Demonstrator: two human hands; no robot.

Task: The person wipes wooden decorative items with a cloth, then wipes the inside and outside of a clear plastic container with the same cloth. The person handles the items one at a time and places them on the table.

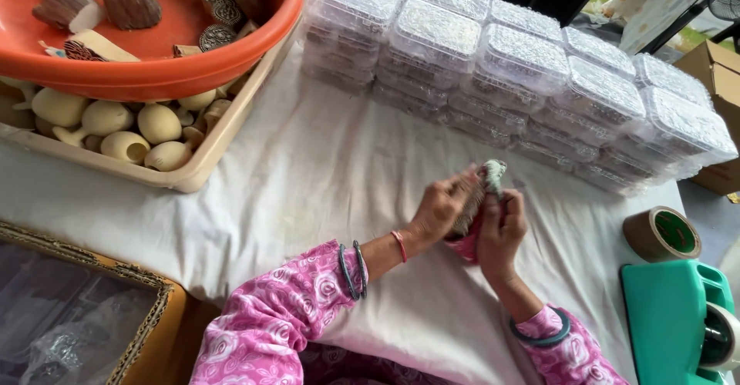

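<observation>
Both hands meet over the white cloth near the middle of the table. My left hand and my right hand together hold a small carved wooden block with a pale patterned face, and a pink cloth bunched beneath it. The fingers of both hands are closed around the block and cloth. Pink flowered sleeves and bangles cover my wrists.
Stacks of clear plastic lidded boxes line the far side. An orange basin of carved blocks sits on a beige tray of wooden knobs at the left. A cardboard box is near left; a brown tape roll and green tape dispenser are right.
</observation>
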